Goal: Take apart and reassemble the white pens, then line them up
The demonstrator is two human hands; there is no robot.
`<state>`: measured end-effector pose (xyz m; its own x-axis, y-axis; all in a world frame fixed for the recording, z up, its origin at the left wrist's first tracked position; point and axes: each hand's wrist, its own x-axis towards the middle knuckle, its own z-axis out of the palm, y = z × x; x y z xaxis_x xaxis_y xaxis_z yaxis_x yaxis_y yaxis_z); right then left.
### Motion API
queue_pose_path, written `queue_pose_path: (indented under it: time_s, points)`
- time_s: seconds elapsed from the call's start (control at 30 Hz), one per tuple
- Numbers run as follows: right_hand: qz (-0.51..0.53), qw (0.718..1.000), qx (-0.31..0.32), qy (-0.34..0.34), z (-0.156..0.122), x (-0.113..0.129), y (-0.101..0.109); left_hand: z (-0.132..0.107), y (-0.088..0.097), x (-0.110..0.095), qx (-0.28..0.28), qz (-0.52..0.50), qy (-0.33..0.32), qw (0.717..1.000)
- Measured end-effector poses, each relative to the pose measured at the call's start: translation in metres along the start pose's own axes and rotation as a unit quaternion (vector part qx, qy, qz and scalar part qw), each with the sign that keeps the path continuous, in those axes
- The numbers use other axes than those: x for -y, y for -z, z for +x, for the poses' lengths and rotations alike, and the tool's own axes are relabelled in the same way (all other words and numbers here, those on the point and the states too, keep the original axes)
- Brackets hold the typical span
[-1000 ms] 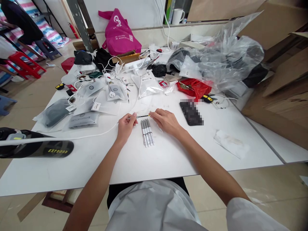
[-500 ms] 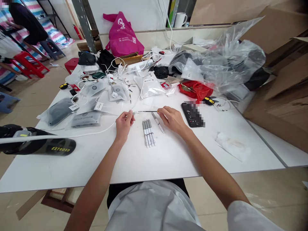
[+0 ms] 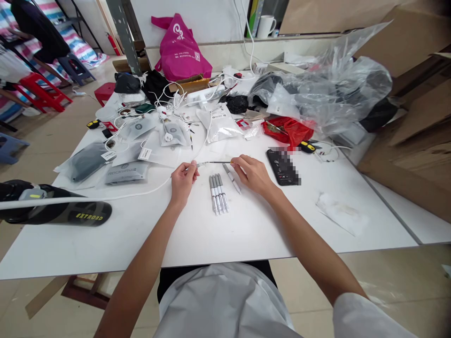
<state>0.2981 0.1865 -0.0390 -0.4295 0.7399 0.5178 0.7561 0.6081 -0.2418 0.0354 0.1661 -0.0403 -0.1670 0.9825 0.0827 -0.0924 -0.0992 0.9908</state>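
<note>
Left hand and right hand pinching thin rod, perhaps a refill, ends hidden

Both hands — in facing pinches

a workroom, judging by bagged goods, cable and cardboard.
</note>
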Motion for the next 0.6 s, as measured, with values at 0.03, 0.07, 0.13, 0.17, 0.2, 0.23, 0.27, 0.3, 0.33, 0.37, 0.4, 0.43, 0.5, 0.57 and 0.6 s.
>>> queue_pose_path:
  time_s: [0.03,0.07,0.13,0.17,0.2,0.23,0.27,0.3,0.33,0.37,0.4,0.43,0.5,0.57,0.6]
  points:
    - [0.000,1.000,0.001,-0.001,0.0001,0.0000,0.0001,-0.0002,-0.0001,0.0001,0.000,0.000,0.002,1.000]
    - [-0.001,1.000,0.002,-0.002,0.0001,0.0000,0.0001,-0.0003,-0.0001,0.0001,0.000,0.000,0.004,1.000]
    - [-0.003,1.000,0.002,0.000,0.0000,-0.0002,-0.0001,-0.0007,-0.0003,-0.0001,0.001,0.000,0.005,1.000]
    - [-0.004,1.000,0.001,0.002,-0.0001,-0.0003,-0.0003,-0.0009,-0.0004,-0.0004,0.002,0.000,0.005,1.000]
    - [-0.006,1.000,0.000,0.004,-0.0002,-0.0004,-0.0006,-0.0011,-0.0006,-0.0008,0.004,0.000,0.005,1.000]
    - [-0.007,1.000,0.000,0.007,-0.0004,-0.0005,-0.0009,-0.0013,-0.0008,-0.0014,0.005,-0.001,0.005,1.000]
    - [-0.008,1.000,0.001,0.009,-0.0005,-0.0005,-0.0012,-0.0015,-0.0010,-0.0020,0.005,-0.001,0.005,1.000]
    - [-0.008,1.000,0.002,0.010,-0.0006,-0.0005,-0.0015,-0.0017,-0.0011,-0.0026,0.005,-0.001,0.004,1.000]
    - [-0.008,1.000,0.004,0.011,-0.0007,-0.0004,-0.0016,-0.0018,-0.0012,-0.0030,0.004,0.000,0.003,1.000]
    - [-0.008,1.000,0.006,0.012,-0.0007,-0.0002,-0.0017,-0.0019,-0.0013,-0.0033,0.004,0.001,0.002,1.000]
    - [-0.008,1.000,0.007,0.013,-0.0006,0.0001,-0.0018,-0.0019,-0.0012,-0.0033,0.006,0.003,0.001,1.000]
    - [-0.010,1.000,0.007,0.015,-0.0006,0.0005,-0.0018,-0.0018,-0.0011,-0.0030,0.009,0.005,0.001,1.000]
    - [-0.013,1.000,0.010,0.022,-0.0004,0.0014,-0.0020,-0.0015,-0.0007,-0.0018,0.019,0.009,0.005,1.000]
    - [-0.017,0.999,0.018,0.031,-0.0005,0.0022,-0.0024,-0.0013,-0.0004,-0.0004,0.036,0.013,0.009,0.999]
    - [-0.019,0.999,0.022,0.034,-0.0006,0.0025,-0.0027,-0.0014,-0.0003,0.0000,0.046,0.015,0.007,0.999]
